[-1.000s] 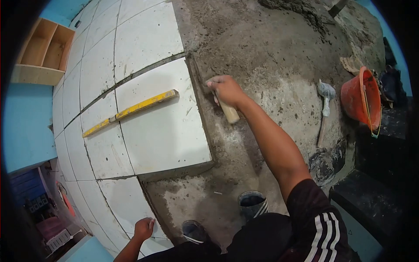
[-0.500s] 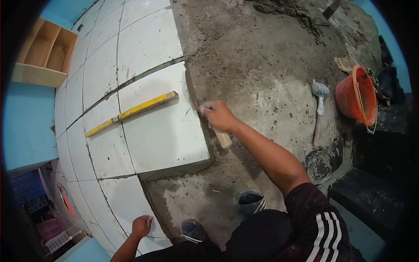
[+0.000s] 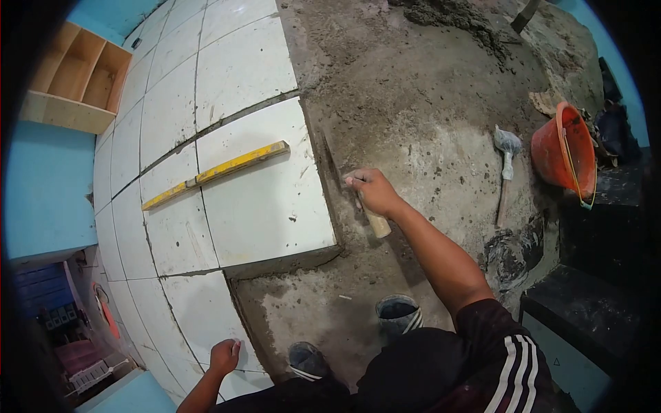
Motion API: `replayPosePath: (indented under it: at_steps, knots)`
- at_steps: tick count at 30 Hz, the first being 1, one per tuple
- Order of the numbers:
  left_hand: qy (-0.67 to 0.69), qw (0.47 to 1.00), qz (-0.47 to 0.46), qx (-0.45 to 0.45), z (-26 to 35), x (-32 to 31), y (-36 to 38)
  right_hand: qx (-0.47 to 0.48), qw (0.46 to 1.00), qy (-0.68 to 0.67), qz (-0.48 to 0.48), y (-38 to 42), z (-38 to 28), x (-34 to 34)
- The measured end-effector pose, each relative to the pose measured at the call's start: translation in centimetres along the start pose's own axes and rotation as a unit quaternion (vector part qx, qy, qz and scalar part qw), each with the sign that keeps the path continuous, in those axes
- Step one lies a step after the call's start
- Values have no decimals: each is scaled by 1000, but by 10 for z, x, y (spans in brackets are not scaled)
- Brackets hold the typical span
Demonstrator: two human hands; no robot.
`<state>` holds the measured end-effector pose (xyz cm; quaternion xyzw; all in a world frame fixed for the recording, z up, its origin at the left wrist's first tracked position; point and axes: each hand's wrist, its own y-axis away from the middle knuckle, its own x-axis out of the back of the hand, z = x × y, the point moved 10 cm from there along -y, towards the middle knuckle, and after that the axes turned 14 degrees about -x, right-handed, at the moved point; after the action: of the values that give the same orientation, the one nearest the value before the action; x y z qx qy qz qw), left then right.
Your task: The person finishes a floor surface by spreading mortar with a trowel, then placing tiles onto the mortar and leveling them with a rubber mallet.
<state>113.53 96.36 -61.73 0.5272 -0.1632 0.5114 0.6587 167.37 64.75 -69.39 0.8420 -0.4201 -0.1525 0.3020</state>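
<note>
My right hand [image 3: 375,192] is closed around a trowel with a pale wooden handle [image 3: 378,225]. Its thin blade, seen nearly edge-on, points up along the right edge of a large white tile [image 3: 261,213]. Grey mortar [image 3: 303,262] shows beneath that tile's front edge. A yellow spirit level [image 3: 234,165] lies across this tile and the one to its left. My left hand [image 3: 224,356] is a closed fist resting on a nearer white tile [image 3: 200,313], with nothing visible in it.
On the rough floor to the right lie a mallet [image 3: 506,162] and an orange bucket [image 3: 551,151]. Black steps [image 3: 585,303] stand at the right. A mortar heap [image 3: 454,24] is at the far end, and a wooden shelf unit [image 3: 76,69] stands at the left.
My right hand has moved right with the trowel, away from the tile's edge. Small dark crumbs now show on the large tile. The left fist stays in place; the view shifts slightly.
</note>
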Motion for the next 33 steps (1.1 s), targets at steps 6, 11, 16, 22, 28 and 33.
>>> replayPosePath:
  at_steps: [6,11,16,22,28,33]
  knots:
    - [-18,1000,-10,2,9,9,-8,-5,1000,-12,-25,1,-1,-33]
    - [-44,998,-31,-7,7,6,2,-8,999,-2,-37,-3,-3,-39]
    - [-69,997,-41,-6,2,6,7,-19,998,-33,-55,-2,0,-41]
    - [-80,996,-43,-9,9,15,-3,-38,993,-68,-86,-6,4,-41]
    - [-92,994,-57,-9,6,11,3,-34,994,-72,-80,-1,2,-41]
    - [-79,996,-46,-12,1,7,3,-27,994,-54,-94,29,-2,-22]
